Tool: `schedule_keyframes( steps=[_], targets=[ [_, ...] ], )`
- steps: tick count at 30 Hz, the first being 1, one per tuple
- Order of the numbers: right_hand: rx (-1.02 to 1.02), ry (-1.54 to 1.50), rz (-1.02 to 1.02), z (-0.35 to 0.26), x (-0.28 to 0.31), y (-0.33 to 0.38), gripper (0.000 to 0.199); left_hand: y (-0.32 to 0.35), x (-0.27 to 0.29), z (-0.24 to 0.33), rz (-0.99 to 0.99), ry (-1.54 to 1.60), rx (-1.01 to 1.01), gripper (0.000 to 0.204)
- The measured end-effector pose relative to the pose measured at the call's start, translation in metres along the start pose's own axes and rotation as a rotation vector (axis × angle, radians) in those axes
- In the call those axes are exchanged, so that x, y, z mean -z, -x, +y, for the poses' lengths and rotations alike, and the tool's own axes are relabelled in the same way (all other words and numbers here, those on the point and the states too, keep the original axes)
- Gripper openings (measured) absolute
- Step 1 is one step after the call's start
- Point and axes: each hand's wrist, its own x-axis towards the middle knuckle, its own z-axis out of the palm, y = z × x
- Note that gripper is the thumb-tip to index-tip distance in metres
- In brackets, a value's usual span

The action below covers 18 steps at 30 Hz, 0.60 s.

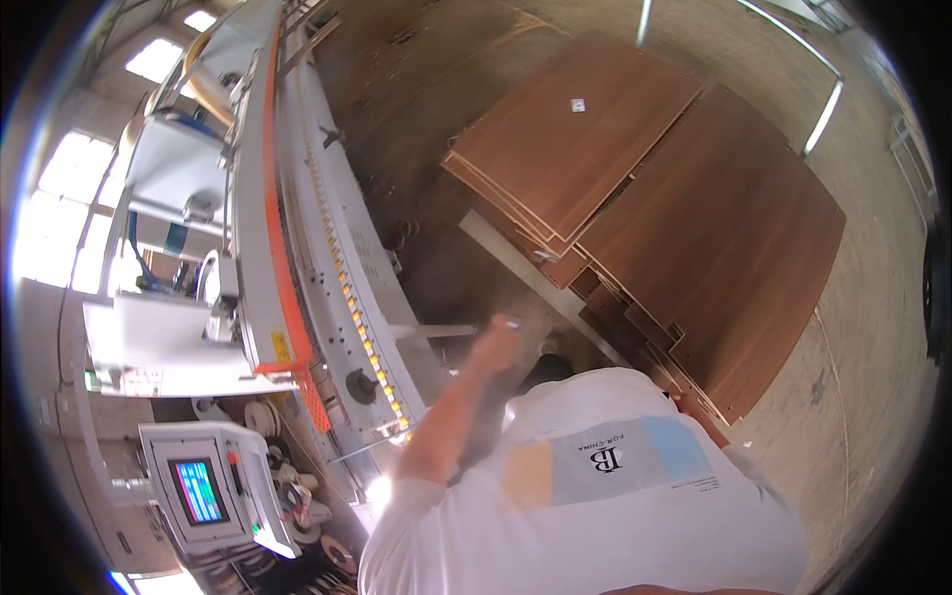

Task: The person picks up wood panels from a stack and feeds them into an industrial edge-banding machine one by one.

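My left hand (496, 342) is raised in front of my body, beside the long edge-banding machine. Its fingers look closed around something small and pale, too blurred to name. My right hand (682, 402) is low on the right, by the near edge of a stack of brown wood-grain panels (734, 228); my body hides most of its fingers. A second pile of brown panels (585, 149) lies to the left of that stack, with a small white label (577, 105) on its top sheet.
The long machine (342, 228) with an orange strip and a row of yellow rollers runs along the left. A control panel (198, 486) with a lit screen stands at lower left, near several rolls of edging (297, 496). A metal rail (823, 114) bounds the far right.
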Motion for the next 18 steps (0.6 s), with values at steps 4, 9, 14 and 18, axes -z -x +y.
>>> schedule_keyframes(
  steps=[4, 9, 14, 18],
  targets=[
    [-0.159, -0.166, 0.075, -0.002, -0.018, 0.034, 0.027, -0.018, 0.016, 0.119, -0.306, 0.351, -0.18, 0.04],
    [-0.245, -0.328, 0.186, -0.026, -0.036, 0.066, 0.027, -0.124, 0.048, 0.09, -0.268, 0.601, -0.267, 0.038],
    [-0.297, -0.42, 0.267, -0.075, -0.039, 0.086, 0.026, -0.292, 0.097, -0.033, 0.304, 1.267, 0.837, 0.028],
    [-0.338, -0.479, 0.321, -0.099, -0.046, 0.095, 0.026, -0.356, 0.108, -0.028, -0.101, 0.666, 0.242, 0.027]
  ],
)
